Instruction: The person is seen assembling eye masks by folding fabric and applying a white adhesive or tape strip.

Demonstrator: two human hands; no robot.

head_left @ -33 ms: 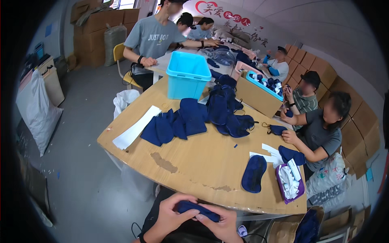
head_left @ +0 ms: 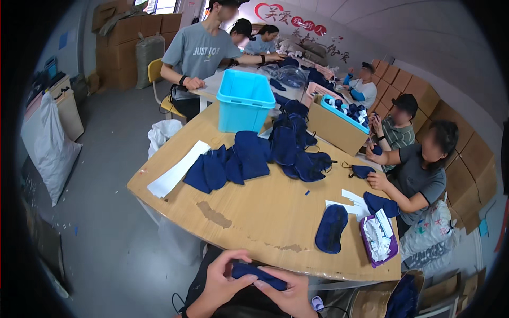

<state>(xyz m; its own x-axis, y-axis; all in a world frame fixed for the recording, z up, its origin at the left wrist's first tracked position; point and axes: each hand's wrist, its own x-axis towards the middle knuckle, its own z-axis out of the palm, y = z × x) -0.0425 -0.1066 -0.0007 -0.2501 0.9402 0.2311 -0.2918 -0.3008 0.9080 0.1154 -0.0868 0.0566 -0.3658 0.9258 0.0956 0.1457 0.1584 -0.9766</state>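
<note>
Navy fabric piece [head_left: 258, 274]: held at 6 o'clock, below the table's near edge, pinched at both ends between two hands.
Left hand [head_left: 222, 283]: fingers closed on the piece's left end, thumb on top.
Right hand [head_left: 289, 294]: fingers closed on the piece's right end.
Change from earlier frame: none made out; hands, piece and table items are placed as before.
Wooden table [head_left: 265, 212]: light top with worn patches near 6 o'clock; it fills the centre of the view.
Blue plastic bin [head_left: 244, 100]: open-topped, rectangular, set at 12 o'clock on the table.
Cardboard box [head_left: 335, 127]: long, brown, blue-rimmed, at 1 o'clock, filled with dark and white items.
Navy pile [head_left: 249, 159]: many dark blue fabric pieces heaped at the centre, just below the bin.
White sheet [head_left: 177, 168]: long paper strip at 9 o'clock, near the table's left edge.
Single eye mask [head_left: 331, 228]: navy, oval, lying flat at 4 o'clock.
Purple tray [head_left: 377, 238]: small, at 4 o'clock, holding white slips; it lies just beside the eye mask.
White paper slips [head_left: 350, 204]: loose, at 3 o'clock, above the tray.
Wall sign [head_left: 297, 24]: red characters with a red heart outline, at 12 o'clock on the white wall.
Stacked cartons [head_left: 132, 37]: brown, at 11 o'clock against the wall.
White sack [head_left: 50, 148]: large, at 9 o'clock on the floor.
</note>
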